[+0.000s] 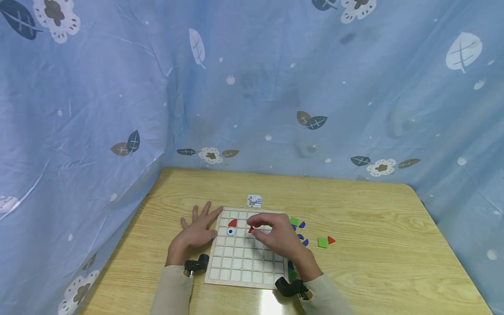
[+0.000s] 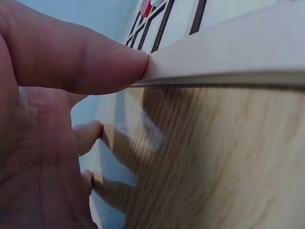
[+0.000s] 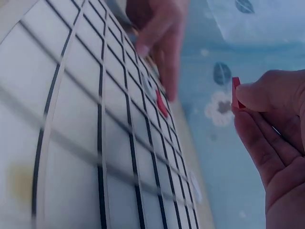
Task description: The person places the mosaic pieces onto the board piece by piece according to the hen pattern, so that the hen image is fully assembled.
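A white gridded board [image 1: 236,264] with a pale rim lies on the table. Over its upper middle my right hand [image 1: 277,236] pinches a small red triangle [image 1: 251,229] between thumb and fingers; the right wrist view shows this red piece [image 3: 236,93] held above the grid. My left hand [image 1: 197,232] is spread at the board's left side, its thumb [image 2: 119,67] touching the rim. In the upper left of the grid sit a red quarter-circle piece [image 1: 233,223] and, just below it, a white eye piece [image 1: 231,231] with a dark centre.
A small picture card [image 1: 253,201] lies behind the board. Right of it are several blue half-round pieces [image 1: 302,224], a green square [image 1: 322,243] and a red triangle [image 1: 331,239]; my right arm partly covers other pieces. A blue patterned curtain [image 1: 267,87] hangs around the table [image 1: 374,262].
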`<state>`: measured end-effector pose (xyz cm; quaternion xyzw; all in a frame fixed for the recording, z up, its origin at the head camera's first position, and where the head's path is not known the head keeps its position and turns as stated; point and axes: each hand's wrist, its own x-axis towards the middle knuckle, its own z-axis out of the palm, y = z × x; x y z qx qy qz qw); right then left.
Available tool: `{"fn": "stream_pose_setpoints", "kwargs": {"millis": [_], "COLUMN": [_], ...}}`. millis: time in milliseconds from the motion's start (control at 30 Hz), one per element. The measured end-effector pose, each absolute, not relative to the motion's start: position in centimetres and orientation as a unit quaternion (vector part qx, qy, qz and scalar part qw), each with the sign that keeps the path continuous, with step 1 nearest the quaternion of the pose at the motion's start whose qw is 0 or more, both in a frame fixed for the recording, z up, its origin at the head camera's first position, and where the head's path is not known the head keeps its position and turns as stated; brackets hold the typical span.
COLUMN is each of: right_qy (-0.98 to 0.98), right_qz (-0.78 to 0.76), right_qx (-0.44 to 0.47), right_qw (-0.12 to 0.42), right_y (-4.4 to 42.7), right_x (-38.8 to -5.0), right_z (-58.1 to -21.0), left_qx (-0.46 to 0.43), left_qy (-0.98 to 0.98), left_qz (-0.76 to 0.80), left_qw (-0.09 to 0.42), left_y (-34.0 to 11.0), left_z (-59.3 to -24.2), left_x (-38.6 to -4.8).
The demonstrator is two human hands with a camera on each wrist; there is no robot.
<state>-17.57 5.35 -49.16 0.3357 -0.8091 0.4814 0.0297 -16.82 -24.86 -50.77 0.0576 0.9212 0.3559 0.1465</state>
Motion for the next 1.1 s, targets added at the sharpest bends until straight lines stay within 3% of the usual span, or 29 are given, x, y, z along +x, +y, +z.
{"fn": "stream_pose_setpoints", "kwargs": {"millis": [400,867,1100], "right_qy": [-0.816,-0.835,-0.844], "right_qz": [0.443,0.366,0.314], "right_qx": [0.37,0.41,0.435], "right_qw": [-0.029,-0.016,0.005], "right_y": [-0.7,-3.6,-4.1], "right_x": [-19.5,-20.4,-20.5], "right_z": [-50.0,-51.6,-51.5], "left_qx": [0.072,0.075,0.085], "left_qy": [0.92,0.918,0.916], "left_qz": [0.362,0.369,0.376], "left_qw": [0.128,0.127,0.111], "left_y": [-25.1,-24.9,-25.4], "left_z": [-51.7,-50.8,-52.0], "left_x": [-17.2,-16.7,-17.1]}}
